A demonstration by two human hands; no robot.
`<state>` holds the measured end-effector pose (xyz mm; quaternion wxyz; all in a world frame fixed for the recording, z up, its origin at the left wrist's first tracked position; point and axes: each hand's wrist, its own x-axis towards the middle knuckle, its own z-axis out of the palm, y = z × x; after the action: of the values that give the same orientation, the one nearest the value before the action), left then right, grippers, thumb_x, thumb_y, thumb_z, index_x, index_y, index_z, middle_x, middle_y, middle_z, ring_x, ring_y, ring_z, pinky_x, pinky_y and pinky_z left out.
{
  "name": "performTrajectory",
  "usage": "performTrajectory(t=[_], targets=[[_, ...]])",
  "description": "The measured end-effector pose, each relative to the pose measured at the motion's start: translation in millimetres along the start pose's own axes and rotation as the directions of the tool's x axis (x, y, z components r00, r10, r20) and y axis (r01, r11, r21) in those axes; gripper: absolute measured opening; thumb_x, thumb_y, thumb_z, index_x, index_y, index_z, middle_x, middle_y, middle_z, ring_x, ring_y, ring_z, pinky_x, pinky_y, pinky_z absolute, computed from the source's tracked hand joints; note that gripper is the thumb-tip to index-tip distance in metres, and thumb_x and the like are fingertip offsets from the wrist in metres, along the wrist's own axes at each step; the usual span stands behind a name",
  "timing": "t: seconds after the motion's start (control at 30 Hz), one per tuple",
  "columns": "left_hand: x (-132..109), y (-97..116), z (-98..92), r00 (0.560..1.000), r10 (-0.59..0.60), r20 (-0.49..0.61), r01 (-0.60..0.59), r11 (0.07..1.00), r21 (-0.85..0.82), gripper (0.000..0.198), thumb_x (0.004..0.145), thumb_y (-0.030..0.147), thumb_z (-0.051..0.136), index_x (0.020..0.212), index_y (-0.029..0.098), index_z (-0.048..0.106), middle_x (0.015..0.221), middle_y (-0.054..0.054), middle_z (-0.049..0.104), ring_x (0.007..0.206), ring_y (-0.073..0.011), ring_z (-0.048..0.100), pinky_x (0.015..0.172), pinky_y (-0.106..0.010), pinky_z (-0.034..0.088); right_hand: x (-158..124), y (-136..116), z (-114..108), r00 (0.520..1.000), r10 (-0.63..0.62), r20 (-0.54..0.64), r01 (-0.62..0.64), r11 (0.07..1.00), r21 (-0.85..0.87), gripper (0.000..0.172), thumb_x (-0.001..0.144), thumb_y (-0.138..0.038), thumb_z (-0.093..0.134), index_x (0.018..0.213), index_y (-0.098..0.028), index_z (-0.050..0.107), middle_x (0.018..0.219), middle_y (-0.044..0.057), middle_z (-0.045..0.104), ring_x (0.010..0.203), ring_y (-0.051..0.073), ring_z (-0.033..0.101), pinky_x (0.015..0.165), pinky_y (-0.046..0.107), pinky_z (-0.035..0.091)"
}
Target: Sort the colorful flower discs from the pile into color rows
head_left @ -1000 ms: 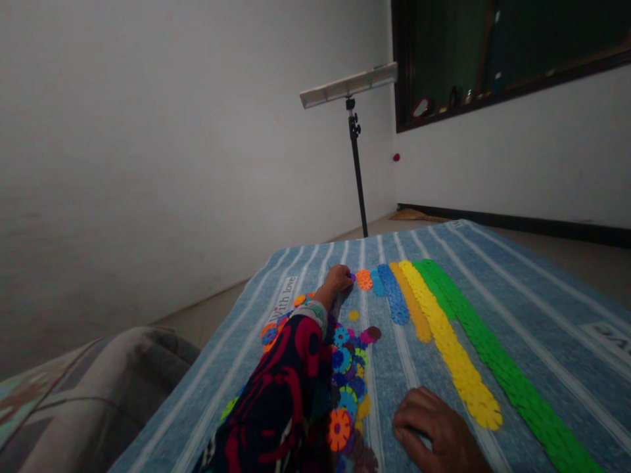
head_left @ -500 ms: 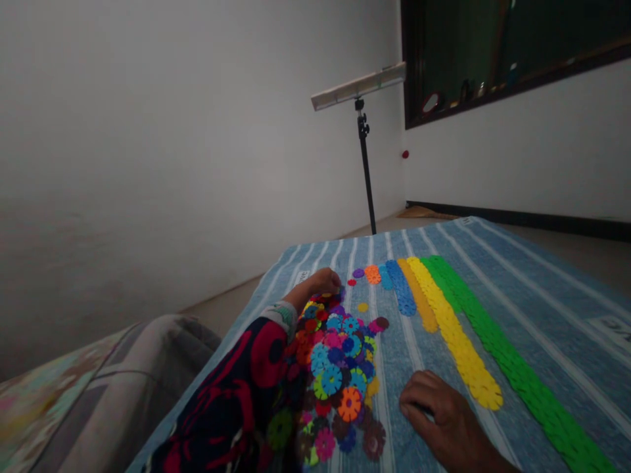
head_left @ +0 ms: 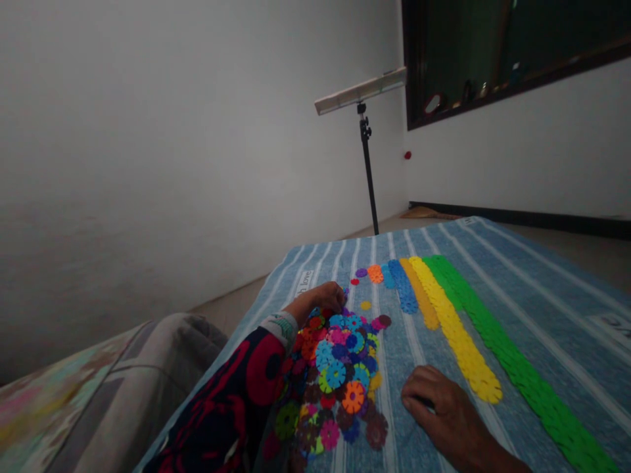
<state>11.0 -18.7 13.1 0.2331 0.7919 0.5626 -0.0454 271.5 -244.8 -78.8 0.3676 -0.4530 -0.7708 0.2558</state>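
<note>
Over the far end of a mixed pile of plastic discs, left hand at the end of a dark sleeve with red swirls, back of the hand upward. Fingers bent and bunched together, pointing down at the discs, with a bit of purple beside the tips; cannot tell whether pinched or merely lying there. On or just above the blue striped cloth, right hand, between the pile and the near end of a yellow row. Fingers loosely curled inward, with a small gap between thumb and forefinger; cannot tell about anything under the palm. To the right of the pile, side by side, rows of overlapping discs sorted by colour: green outermost and longest, running out of view at the bottom, then the yellow, then a darker yellow row, a blue row and a short light blue row. Next in line, a small orange group and a purple disc. Just beside the purple, a small red disc; nearer the pile, a lone yellow disc. Beyond the cloth, a black stand with a tilted flat panel on top.
</note>
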Motion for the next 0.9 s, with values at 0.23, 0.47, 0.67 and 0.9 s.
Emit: performTrajectory(t=[0.23,0.47,0.67,0.9], targets=[[11,-4,2.0,0.994,0.012,0.105,-0.009,1.000,-0.023,0.015,0.051,0.012,0.067,0.064,0.017,0.073,0.059,0.006,0.063,0.062,-0.0124,0.054,0.060,-0.021,0.043,1,-2,-2,1.000,0.009,0.004,-0.009,1.000,-0.016,0.021,0.088,-0.016,0.052,0.070,-0.020,0.063,0.076,0.001,0.063,0.080,0.016,0.059,0.074,0.030,0.043],[5,8,12.7,0.990,0.020,-0.136,0.004,0.985,0.171,0.023,0.065,0.016,0.062,0.082,0.016,0.078,0.073,0.000,0.073,0.068,-0.0143,0.061,0.063,-0.020,0.045,1,-5,-5,1.000,0.015,0.003,-0.015,1.000,-0.018,0.021,0.086,-0.014,0.054,0.069,-0.019,0.063,0.074,0.001,0.062,0.079,0.016,0.060,0.074,0.029,0.043],[2,14,20.4,0.982,0.018,-0.187,0.018,0.981,0.191,0.024,0.072,0.022,0.060,0.086,0.020,0.078,0.080,-0.002,0.075,0.075,-0.0155,0.065,0.070,-0.020,0.047,0,-1,-1,1.000,0.011,-0.004,-0.011,1.000,-0.006,0.021,0.087,-0.015,0.053,0.070,-0.019,0.064,0.075,0.002,0.063,0.080,0.017,0.059,0.073,0.030,0.042],[1,18,15.2,1.000,0.003,-0.020,-0.001,0.994,0.106,0.028,0.066,0.031,0.070,0.091,0.019,0.078,0.076,0.000,0.075,0.069,-0.0151,0.065,0.065,-0.021,0.048,1,-3,-2,1.000,0.029,0.001,-0.029,1.000,0.004,0.020,0.086,-0.013,0.054,0.069,-0.019,0.063,0.075,0.001,0.062,0.080,0.016,0.059,0.075,0.030,0.041]])
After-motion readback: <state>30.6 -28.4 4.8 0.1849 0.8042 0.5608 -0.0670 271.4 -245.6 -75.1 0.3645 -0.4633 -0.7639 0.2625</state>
